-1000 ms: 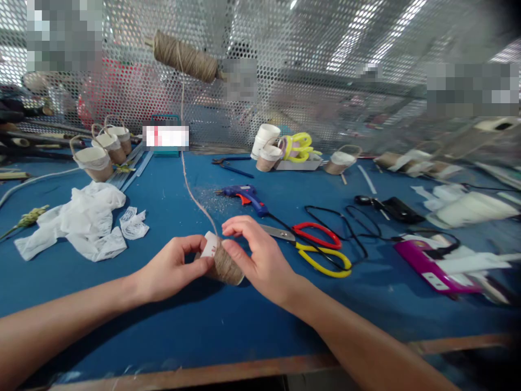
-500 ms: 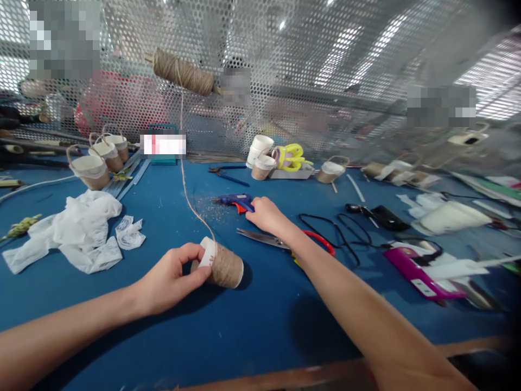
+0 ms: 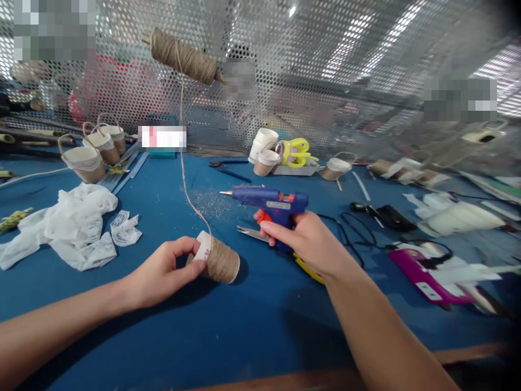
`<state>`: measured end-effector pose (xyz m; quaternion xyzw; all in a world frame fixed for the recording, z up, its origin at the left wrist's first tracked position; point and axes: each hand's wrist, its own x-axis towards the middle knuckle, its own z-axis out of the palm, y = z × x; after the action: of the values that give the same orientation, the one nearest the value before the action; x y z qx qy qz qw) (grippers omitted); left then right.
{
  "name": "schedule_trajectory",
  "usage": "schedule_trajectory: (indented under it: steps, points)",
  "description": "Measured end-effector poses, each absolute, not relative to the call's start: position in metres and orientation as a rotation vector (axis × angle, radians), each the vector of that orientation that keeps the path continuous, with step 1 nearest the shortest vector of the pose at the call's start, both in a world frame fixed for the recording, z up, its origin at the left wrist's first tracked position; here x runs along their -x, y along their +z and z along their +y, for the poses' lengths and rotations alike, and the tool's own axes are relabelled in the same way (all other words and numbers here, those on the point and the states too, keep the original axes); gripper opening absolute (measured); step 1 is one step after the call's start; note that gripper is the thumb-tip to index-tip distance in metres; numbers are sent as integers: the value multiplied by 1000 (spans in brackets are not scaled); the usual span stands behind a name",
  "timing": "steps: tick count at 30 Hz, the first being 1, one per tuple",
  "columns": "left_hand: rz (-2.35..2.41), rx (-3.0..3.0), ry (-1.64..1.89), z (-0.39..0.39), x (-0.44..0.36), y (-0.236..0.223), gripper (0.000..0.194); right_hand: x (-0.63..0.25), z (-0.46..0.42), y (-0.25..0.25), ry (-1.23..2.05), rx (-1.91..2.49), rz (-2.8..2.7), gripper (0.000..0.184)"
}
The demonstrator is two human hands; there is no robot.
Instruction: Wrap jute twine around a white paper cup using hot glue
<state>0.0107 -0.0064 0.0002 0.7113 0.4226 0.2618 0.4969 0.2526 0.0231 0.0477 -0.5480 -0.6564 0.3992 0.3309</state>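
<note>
While twine [image 3: 183, 179] covers most of the cup [image 3: 223, 263], its left end is bare | strand uncut to far spool [image 3: 185, 57] | cup: sideways, near | your left hand [image 3: 163, 271]: pinching bare end | your right hand [image 3: 315, 239]: gripping glue gun [image 3: 256, 196]

White lace [image 3: 81, 217] lies heaped left of the left fingers [image 3: 198, 267], with handled cups [image 3: 87, 164] beyond. Pliers [image 3: 234, 172] rest beyond the right fingers [image 3: 280, 232], scissors [image 3: 251, 233] partly hidden beneath them. Well to those fingers' right sit a black pouch [image 3: 395, 217] and, slightly nearer the table's front edge, a purple object [image 3: 415, 271].
</note>
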Motion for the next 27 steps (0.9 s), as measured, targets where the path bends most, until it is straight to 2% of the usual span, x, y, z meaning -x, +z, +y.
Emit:
schedule_trajectory:
  steps: [8,16,27]
  points:
    - [1036,-1695,660,0,-7,1,19,-256,9,48,1012,1465,-1887,21]
    - [1074,-1704,672,3,-7,3,18,-258,-1,50,864,1650,-2118,41]
    - [1048,-1746,650,4,-7,4,20,-249,-9,47,788,1561,-2170,39]
